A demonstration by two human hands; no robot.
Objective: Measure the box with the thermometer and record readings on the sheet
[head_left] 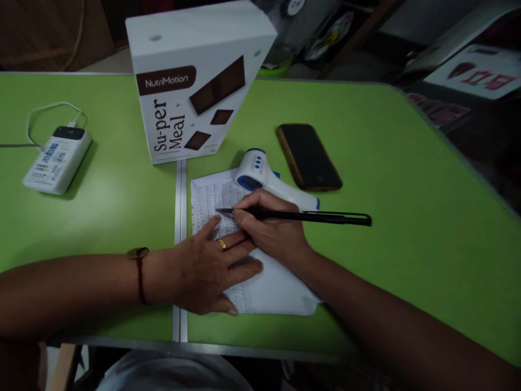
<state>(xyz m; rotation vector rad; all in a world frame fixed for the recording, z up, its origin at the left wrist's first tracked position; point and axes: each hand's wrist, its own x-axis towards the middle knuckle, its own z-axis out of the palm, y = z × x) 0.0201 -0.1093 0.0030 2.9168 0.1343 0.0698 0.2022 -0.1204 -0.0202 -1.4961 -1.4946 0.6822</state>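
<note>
My right hand (277, 222) is closed round a black pen (325, 216), whose tip points left onto a sheet of paper (280, 282). Rows of small handwriting cover the left side of the sheet; the right side is mostly blank. Fingers spread, my left hand (211, 266) lies flat on the paper just below the pen tip, with a gold ring on one finger. A white and blue handheld infrared thermometer (268, 176) rests along the sheet's top edge, just beyond my right hand. Both hands hide part of the writing.
A tall white NutriMotion box (179, 108) stands upright beyond the paper. To the right lies a dark phone (310, 155) in a brown case. A white power bank (59, 160) with a cable sits at left. A metal seam (180, 206) crosses the green table (407, 217).
</note>
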